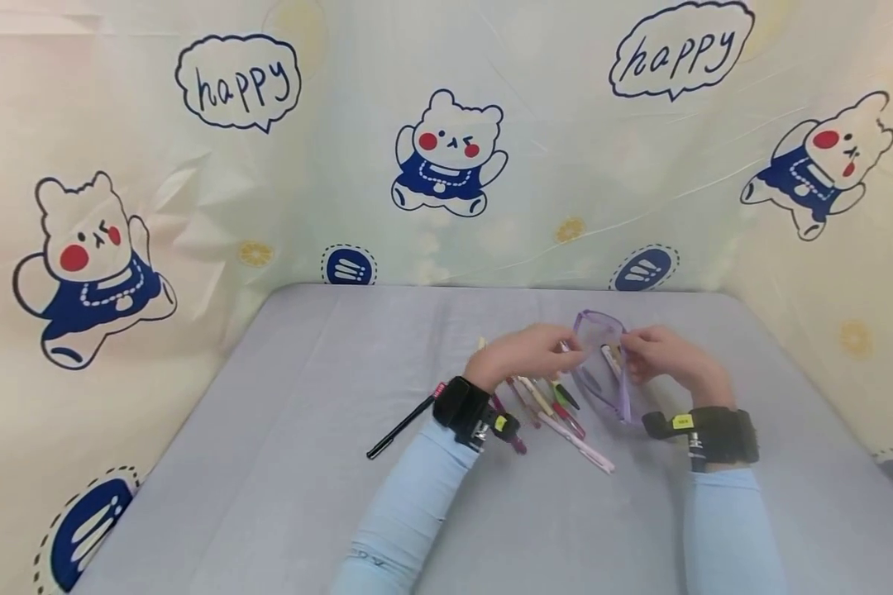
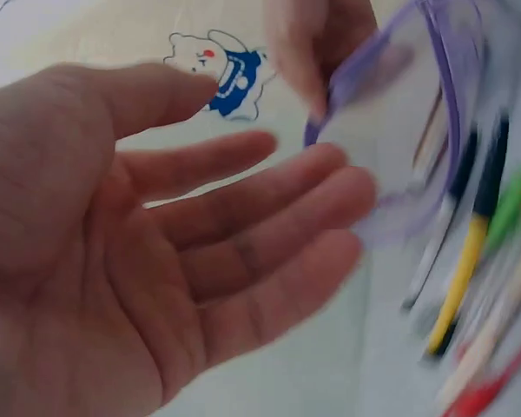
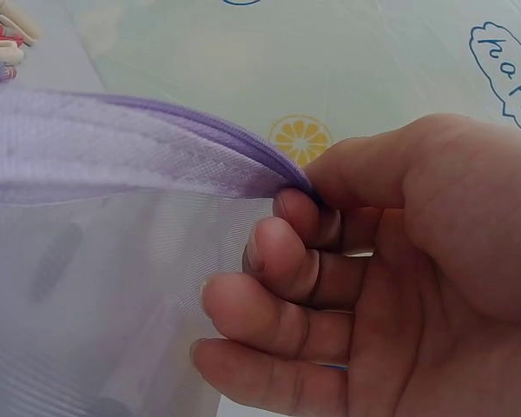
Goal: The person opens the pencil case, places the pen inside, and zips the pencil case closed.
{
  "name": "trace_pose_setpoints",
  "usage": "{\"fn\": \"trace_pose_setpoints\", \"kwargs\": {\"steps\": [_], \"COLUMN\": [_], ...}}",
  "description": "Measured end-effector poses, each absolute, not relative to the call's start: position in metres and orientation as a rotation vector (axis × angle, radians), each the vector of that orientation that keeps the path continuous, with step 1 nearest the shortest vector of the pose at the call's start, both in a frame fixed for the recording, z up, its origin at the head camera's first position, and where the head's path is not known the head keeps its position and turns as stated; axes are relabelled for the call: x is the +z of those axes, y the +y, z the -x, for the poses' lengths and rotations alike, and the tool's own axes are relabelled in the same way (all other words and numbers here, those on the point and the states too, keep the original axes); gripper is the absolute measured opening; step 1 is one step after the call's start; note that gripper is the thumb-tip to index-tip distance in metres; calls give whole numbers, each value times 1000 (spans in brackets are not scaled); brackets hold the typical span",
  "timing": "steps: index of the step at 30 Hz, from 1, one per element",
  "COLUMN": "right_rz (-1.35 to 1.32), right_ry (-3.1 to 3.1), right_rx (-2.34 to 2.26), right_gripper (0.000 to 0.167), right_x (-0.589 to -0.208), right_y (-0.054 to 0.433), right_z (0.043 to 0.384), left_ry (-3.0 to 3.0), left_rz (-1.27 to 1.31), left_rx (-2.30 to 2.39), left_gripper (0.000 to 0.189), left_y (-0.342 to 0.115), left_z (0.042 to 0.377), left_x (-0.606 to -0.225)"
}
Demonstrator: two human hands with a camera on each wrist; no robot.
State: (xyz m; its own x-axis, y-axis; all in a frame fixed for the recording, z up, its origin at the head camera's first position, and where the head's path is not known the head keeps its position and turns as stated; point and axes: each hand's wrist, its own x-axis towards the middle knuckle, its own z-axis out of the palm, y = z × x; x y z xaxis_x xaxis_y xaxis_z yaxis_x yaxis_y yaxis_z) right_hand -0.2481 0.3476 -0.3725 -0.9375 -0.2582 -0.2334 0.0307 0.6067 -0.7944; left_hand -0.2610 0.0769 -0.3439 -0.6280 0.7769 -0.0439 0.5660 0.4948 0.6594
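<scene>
A purple mesh zipper pouch (image 1: 625,401) stands with its mouth spread above the table. My right hand (image 1: 662,355) pinches the zippered edge of the pouch (image 3: 156,143) between thumb and index finger, as the right wrist view shows. My left hand (image 1: 528,351) hovers over a pile of pens, just left of the pouch. In the left wrist view the left hand's fingers (image 2: 278,252) are spread and nearly straight, with nothing in the palm. Through the mesh some pens show, but whether they lie inside or behind it I cannot tell.
Several pens lie loosely around the left hand: a black pen (image 1: 402,427) to the left, a pink pen (image 1: 580,446) nearest me, a red pen (image 1: 570,420) beside it. A yellow and black pen (image 2: 471,261) shows in the left wrist view. A patterned curtain (image 1: 446,248) closes the back.
</scene>
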Motion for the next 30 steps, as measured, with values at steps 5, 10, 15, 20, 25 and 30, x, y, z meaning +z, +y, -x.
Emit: {"fn": "trace_pose_setpoints", "kwargs": {"steps": [5,10,15,20,25,30], "right_rz": [175,176,179,170,184,180], "right_ry": [2524,2533,2550,2539,2544,2548], "right_rx": [-1248,-1231,-1206,-1192,-1203,-1204], "right_gripper": [40,41,39,41,41,41], "right_x": [-374,-373,-372,-374,-376,-375], "right_y": [353,354,349,344,345,345], "right_z": [249,249,247,246,250,249], "left_ry": [2535,2619,2622,2572,2583,2624], "left_rz": [-1064,-938,-836,-758,-671,-610], "left_rx": [606,452,412,370,202,160], "left_gripper": [30,31,30,34,39,29], "left_y": [38,-4,-30,-41,-45,-50], "left_z": [255,244,235,230,233,237], "left_x": [-335,-342,-354,-359,-362,-367]}}
